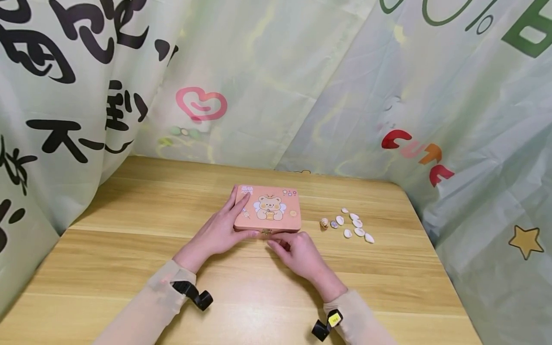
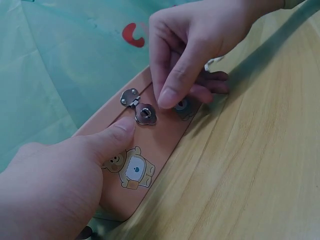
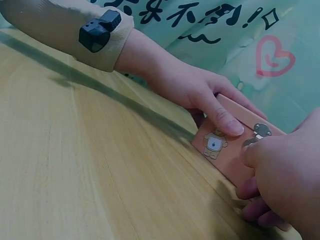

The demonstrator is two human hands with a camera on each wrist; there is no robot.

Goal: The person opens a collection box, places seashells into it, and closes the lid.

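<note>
A pink box [image 1: 268, 206] with a winged bear on its lid lies on the wooden table, lid down. My left hand [image 1: 215, 232] grips its left end; the fingers lie over the lid and side, and the thumb presses the front beside the metal latch [image 2: 146, 114]. On the latch's other side is my right hand [image 1: 299, 254], its thumb and index fingertips close together against or just off the front face. The left wrist view shows the latch folded down, with these fingertips beside it. Bear stickers [image 2: 135, 167] decorate the front.
Right of the box lie several white shells [image 1: 359, 232], a brown spiral shell [image 1: 324, 223] and a small bluish-grey piece [image 1: 334, 224]. Printed curtains [image 1: 258, 96] hang along the table's back and sides. Both sleeves carry black wrist cameras [image 1: 194, 294].
</note>
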